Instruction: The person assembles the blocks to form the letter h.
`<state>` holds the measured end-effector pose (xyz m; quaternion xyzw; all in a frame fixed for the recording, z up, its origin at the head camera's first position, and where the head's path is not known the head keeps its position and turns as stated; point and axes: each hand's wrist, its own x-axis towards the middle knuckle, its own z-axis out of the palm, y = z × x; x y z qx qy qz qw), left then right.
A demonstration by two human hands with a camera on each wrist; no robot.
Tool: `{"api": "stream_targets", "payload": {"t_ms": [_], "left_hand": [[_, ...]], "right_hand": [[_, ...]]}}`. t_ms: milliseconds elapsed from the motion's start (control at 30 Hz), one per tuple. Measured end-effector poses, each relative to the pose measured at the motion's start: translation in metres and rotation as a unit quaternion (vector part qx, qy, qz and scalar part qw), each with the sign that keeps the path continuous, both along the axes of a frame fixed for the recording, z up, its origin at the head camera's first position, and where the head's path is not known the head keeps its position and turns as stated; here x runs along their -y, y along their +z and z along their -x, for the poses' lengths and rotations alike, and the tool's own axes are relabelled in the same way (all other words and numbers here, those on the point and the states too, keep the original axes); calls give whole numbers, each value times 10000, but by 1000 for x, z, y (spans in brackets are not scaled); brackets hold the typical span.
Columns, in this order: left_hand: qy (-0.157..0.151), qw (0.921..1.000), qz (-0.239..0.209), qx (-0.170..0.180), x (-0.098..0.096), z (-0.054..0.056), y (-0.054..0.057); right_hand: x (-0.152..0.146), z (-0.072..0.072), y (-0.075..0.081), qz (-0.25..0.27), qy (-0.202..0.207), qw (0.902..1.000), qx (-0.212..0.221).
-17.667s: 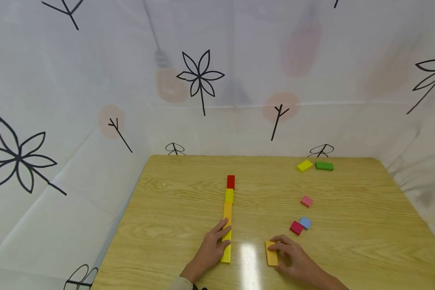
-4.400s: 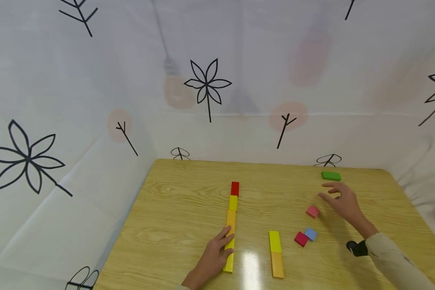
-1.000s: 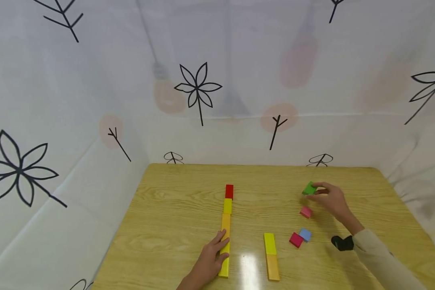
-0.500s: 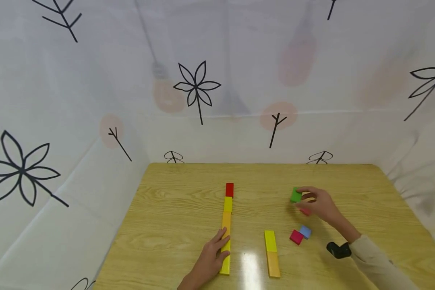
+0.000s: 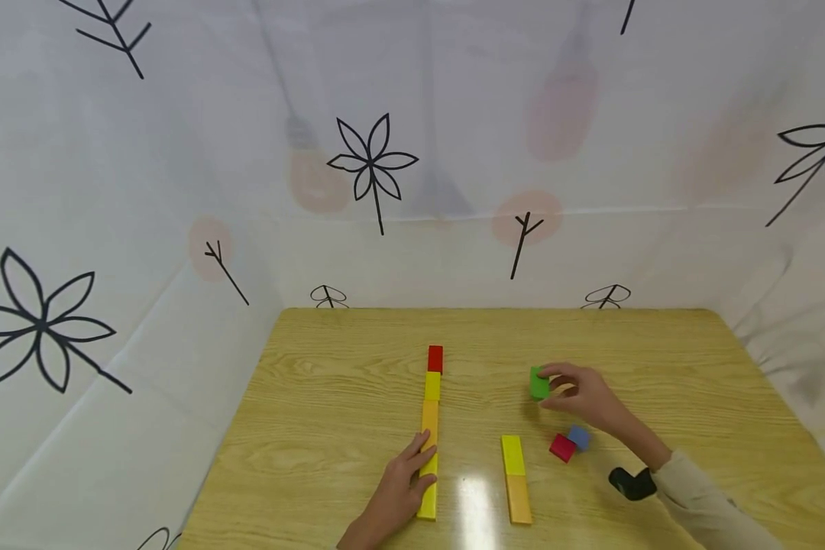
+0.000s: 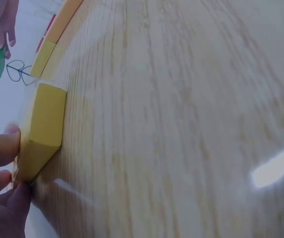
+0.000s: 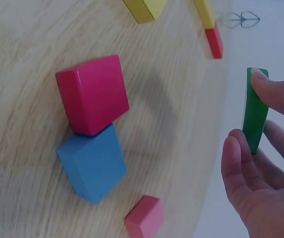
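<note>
My left hand [image 5: 397, 489] rests on a straight row of rectangular blocks, its fingers over an orange block [image 5: 429, 416] and the near yellow block [image 5: 427, 506]. Farther along that row come a small yellow block [image 5: 432, 386] and a red block [image 5: 435, 359]. Between thumb and fingers my right hand [image 5: 584, 397] pinches a green block [image 5: 538, 384], held above the table as its shadow shows. A second row, a yellow block [image 5: 512, 455] end to end with an orange block [image 5: 519, 500], lies to the right of the first.
Near the second row, a crimson block [image 5: 562, 448] touches a blue block [image 5: 580, 438] at a corner. A pink block [image 7: 145, 217] shows in the right wrist view; my right hand covers it in the head view. Patterned white cloth surrounds the wooden table [image 5: 330, 428].
The loose yellow block from the back right now lies beyond the orange one. My right hand has picked up the green block and carried it left and nearer. My left hand stays put.
</note>
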<state>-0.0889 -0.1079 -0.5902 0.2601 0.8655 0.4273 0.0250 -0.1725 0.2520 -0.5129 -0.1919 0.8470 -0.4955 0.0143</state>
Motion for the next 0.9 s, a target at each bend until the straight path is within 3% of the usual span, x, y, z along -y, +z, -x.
{"api": "stream_targets", "payload": {"t_ms": [600,900], "left_hand": [[41,9999,-95,-13,-1,-2,3],[23,9998,-199,-81,-2,-2,2]], "right_hand": [[20,-9,-9,182,241,9995,54],[27,-12,-9,135,83,9999,-15]]}}
